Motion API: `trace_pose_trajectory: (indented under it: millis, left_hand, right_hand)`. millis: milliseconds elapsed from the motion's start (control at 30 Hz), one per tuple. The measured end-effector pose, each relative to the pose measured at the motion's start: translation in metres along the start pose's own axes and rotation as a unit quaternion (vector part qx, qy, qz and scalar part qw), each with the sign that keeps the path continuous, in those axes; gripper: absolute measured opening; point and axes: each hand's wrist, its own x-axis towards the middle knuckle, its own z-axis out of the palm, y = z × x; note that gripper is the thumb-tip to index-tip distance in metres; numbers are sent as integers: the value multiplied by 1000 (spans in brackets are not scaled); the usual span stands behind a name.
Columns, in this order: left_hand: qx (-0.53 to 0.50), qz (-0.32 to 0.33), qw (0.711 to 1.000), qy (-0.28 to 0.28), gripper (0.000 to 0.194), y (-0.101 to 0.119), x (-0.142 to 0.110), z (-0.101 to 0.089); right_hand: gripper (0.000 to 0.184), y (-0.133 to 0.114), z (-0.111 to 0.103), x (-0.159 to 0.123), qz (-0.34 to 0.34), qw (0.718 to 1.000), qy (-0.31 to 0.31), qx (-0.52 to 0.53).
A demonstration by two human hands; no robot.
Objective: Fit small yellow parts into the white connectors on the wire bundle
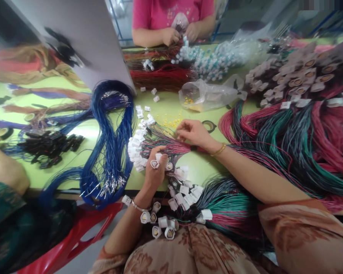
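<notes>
My left hand (155, 173) is closed around a white connector (154, 164), its open face turned toward me. To the right of that thumb is another white connector (169, 166). My right hand (194, 133) hovers over the red, green and black wires (171, 146), its fingers bent together; whatever they pinch is too small to make out. Small yellow pieces (173, 121) lie scattered just beyond its fingertips. A cluster of white connectors (135, 148) ends the wire bundle to the left. More connectors (185, 196) on wires hang between my arms, over the table edge and my lap.
Blue wires (103, 140) and black connectors (50, 146) lie to the left. A clear bag (208, 95) with yellow pieces and a tape roll (209, 126) sit beyond my right hand. Wire bundles (274, 152) cover the right side. A co-worker in pink (173, 19) handles wires opposite.
</notes>
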Motion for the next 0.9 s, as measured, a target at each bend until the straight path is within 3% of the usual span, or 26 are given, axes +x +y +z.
trace_pose_trajectory:
  millis: [133,300,367,600,900]
  left_hand:
    - [-16,4,1000,13,26,-2,-2,3]
    - [46,52,997,-30,16,1,-3,-3]
    - [37,68,996,-45,21,1,-2,-7]
    - [-58,17,994,-92,45,-2,-4,-11]
    - [-193,-54,976,-78,32,-1,-5,-9]
  right_hand:
    - [25,-11,6,-13,30,983,-23,181]
    - [30,-20,11,-32,95,957,-80,261]
    - [28,-24,11,-38,109,949,-95,280]
    - [24,-29,16,-49,103,948,-91,288]
    - [19,-30,23,-56,78,966,-109,222]
